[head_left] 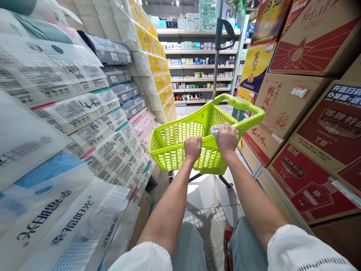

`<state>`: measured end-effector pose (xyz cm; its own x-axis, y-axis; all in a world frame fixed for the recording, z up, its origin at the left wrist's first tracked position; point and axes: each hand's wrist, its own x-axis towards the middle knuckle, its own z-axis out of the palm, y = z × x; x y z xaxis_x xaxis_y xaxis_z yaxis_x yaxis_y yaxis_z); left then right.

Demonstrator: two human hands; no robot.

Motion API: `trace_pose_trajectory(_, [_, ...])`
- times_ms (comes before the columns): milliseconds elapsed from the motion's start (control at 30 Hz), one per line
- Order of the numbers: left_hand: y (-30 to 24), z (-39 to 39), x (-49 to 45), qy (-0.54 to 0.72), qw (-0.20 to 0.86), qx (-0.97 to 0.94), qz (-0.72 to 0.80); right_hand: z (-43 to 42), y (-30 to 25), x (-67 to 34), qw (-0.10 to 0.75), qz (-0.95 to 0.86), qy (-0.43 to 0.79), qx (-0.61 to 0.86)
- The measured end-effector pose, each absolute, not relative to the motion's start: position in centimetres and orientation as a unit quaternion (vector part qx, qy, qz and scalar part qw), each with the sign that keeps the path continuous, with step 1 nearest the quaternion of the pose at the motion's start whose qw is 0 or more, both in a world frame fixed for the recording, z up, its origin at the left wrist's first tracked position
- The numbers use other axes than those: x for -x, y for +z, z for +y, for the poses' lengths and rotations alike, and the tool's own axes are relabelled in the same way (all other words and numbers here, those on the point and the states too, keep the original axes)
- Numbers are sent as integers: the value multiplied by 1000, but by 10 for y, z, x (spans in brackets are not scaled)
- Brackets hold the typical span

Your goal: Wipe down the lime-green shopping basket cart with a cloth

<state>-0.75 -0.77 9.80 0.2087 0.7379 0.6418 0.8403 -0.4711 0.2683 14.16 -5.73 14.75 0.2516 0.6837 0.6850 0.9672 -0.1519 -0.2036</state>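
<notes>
Gripping a lime perforated cart [208, 142] — left hand [193, 148] curled round its rim [169, 148] — right hand [227, 139] clutching striped fabric [214, 131].

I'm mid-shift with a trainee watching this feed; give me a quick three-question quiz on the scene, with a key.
1. Which hand touches the grey-and-white striped item?
2. True or false: the left hand is curled over the rim of the green cart.
3. The red-printed cartons are stacked on which side of the picture: A) left, B) right?

Key: 1. The right hand. 2. True. 3. B.
</notes>
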Motion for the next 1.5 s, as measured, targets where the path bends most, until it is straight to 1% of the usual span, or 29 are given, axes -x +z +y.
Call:
trace_pose_trajectory(167, [106,-12,18,-341,61,778,-524,-66,157,-134,285,-602,-202,718])
trace_pose_trajectory(267, [124,-17,9,-317,73,772,-545,-68,163,-132,273,-614,-184,718])
trace_pose_trajectory(333, [140,-19,-8,-326,76,777,-533,-68,167,-136,277,-623,-166,713])
trace_pose_trajectory(400, [155,-18,-33,-320,31,803,-503,-69,171,-145,294,-621,-154,710])
trace_pose_trajectory(467, [163,-14,-59,-320,-39,800,-506,-71,175,-156,309,-606,-156,716])
trace_pose_trajectory(533, [162,-10,-81,-312,-105,788,-520,-74,178,-168,304,-600,-168,721])
trace_pose_trajectory(567, [159,-9,-89,-311,-116,784,-524,-75,180,-173,293,-606,-176,718])
trace_pose_trajectory(700, [141,-9,-104,-349,-74,781,-512,-77,181,-188,247,-640,-208,697])
trace_pose_trajectory(833, [136,-12,-106,-360,-54,779,-511,-74,183,-203,234,-631,-229,703])
trace_pose_trajectory(1067, [136,-21,-103,-376,-37,765,-521,-81,188,-225,295,-540,-238,751])
trace_pose_trajectory(1333, [136,-28,-78,-380,-37,776,-502,-97,165,-162,293,-611,-204,707])
trace_pose_trajectory(1500, [138,-26,-56,-377,-42,784,-491,-103,164,-168,304,-634,-237,670])
